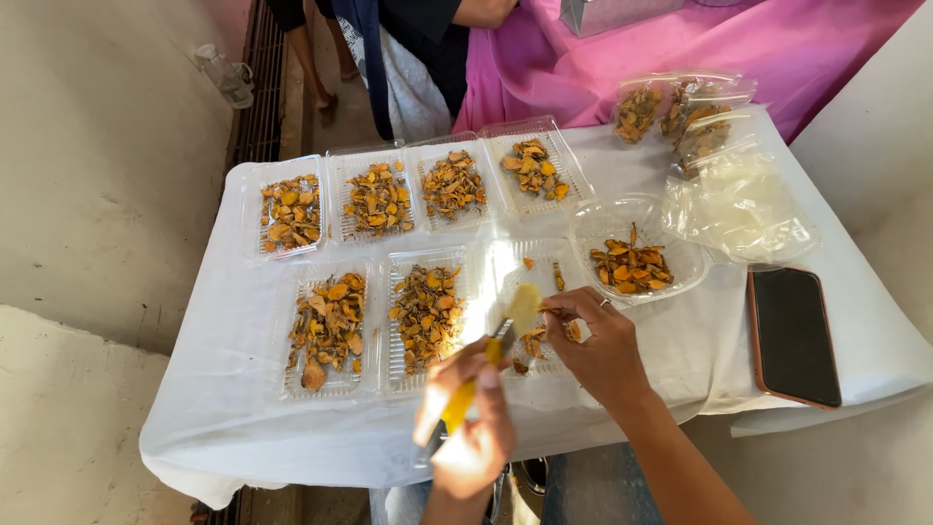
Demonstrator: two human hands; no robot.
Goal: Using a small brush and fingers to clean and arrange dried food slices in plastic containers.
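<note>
Nearest the camera, at six o'clock, the left hand (473, 428) was closed around a yellow-handled knife (483, 372), its blade reaching up to a pale yellow root slice (523, 305). Just to its right, the right hand (597, 345) pinched small orange pieces between thumb and fingertips over a clear ridged plastic tray (533, 264) that held only a few scraps.

Judging by the spread, most of the work looked done: four clear trays along the twelve o'clock row (413, 190) and two at nine o'clock (374, 321) were already filled with dried orange-brown root slices. A round clear plastic bowl (637, 255) at two o'clock still held a loose heap, so the tray under the hands seemed the one left to fill. Sealed clear bags of slices (680, 112) lay at one o'clock, and a dark phone (795, 335) at three o'clock, on the white-covered tabletop (233, 389).
</note>
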